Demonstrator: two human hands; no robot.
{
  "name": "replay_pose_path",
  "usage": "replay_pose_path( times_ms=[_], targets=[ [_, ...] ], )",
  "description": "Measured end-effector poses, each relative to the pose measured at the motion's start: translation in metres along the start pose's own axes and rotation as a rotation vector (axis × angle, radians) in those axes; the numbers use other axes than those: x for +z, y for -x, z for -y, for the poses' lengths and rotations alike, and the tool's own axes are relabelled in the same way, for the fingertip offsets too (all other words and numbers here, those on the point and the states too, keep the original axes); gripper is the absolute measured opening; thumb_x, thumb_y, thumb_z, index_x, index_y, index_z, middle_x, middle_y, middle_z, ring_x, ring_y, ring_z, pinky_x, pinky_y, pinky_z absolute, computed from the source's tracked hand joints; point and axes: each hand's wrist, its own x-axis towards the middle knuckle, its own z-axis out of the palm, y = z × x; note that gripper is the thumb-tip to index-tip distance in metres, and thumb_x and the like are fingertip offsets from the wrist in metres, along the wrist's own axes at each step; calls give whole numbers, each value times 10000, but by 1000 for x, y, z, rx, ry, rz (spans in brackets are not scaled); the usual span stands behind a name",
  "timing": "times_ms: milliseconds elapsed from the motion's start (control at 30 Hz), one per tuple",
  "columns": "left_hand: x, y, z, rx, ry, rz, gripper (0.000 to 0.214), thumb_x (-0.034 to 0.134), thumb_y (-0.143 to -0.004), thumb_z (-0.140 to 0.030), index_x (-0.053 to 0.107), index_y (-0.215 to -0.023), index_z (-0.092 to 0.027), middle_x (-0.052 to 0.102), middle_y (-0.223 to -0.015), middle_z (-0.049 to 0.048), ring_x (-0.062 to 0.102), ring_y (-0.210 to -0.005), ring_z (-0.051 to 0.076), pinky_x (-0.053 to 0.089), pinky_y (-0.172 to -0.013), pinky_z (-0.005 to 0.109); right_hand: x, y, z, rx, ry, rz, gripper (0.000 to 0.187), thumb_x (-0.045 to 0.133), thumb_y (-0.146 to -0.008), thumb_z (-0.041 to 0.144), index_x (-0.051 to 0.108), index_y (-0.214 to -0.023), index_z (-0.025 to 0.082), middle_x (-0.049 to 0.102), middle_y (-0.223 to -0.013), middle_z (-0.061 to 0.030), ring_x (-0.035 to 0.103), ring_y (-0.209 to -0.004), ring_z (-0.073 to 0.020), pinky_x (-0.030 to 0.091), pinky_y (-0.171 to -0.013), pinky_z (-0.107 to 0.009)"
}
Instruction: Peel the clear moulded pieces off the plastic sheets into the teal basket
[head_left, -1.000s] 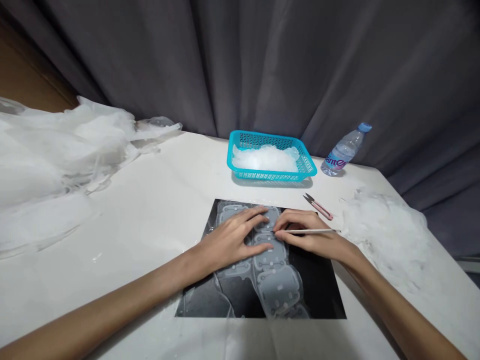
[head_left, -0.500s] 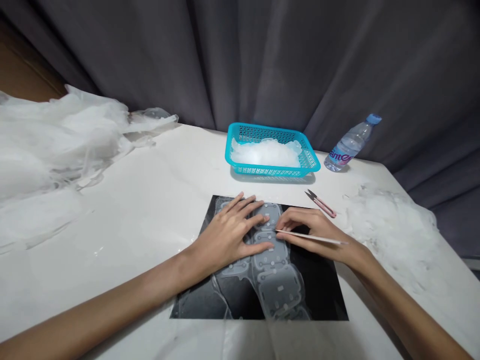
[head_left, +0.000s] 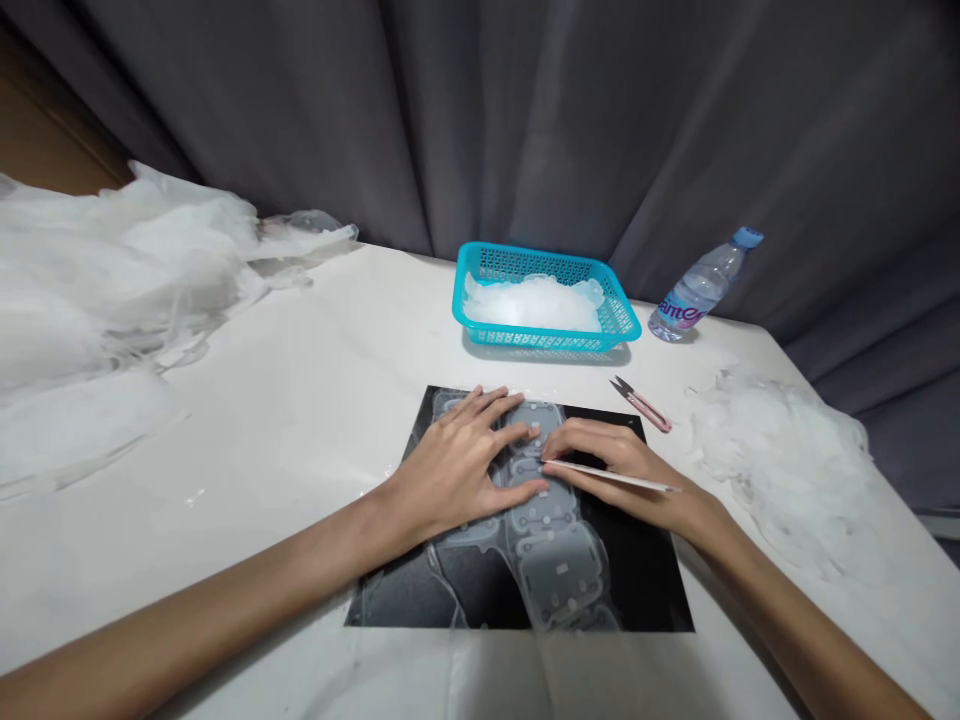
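A black mat (head_left: 645, 570) lies on the white table (head_left: 315, 400) in front of me. On it rests a strip of clear plastic film (head_left: 559, 565) with rounded rectangular shapes. My left hand (head_left: 461, 460) lies flat on the strip, fingers spread. My right hand (head_left: 622, 465) pinches a thin white stick (head_left: 611, 476). The stick's tip touches the film beside my left thumb.
A turquoise basket (head_left: 619, 318) holding clear plastic pieces stands behind the mat. Small pink-handled snips (head_left: 641, 403) lie to its right, and a water bottle (head_left: 701, 288) lies further right. Heaps of clear film (head_left: 112, 280) fill the left, and a smaller pile of clear scraps (head_left: 780, 450) sits at right.
My right hand and the stick shifted slightly left along the film. The left hand crept a little further up the strip. My view tilted slightly.
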Motion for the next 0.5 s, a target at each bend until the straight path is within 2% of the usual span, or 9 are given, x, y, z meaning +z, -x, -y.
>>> replay_pose_path(
  times_ms=[500],
  targets=[
    [3, 1, 2, 18, -7, -17, 622, 607, -926, -707, 705, -1294, -215, 559, -1539, 142, 484, -1465, 355, 376, -1231, 567, 1, 0, -3, 10, 41, -3, 119, 595, -1054, 313, 682, -1059, 231, 717, -1093, -36, 681, -1042, -189, 500, -936, -308]
  ],
)
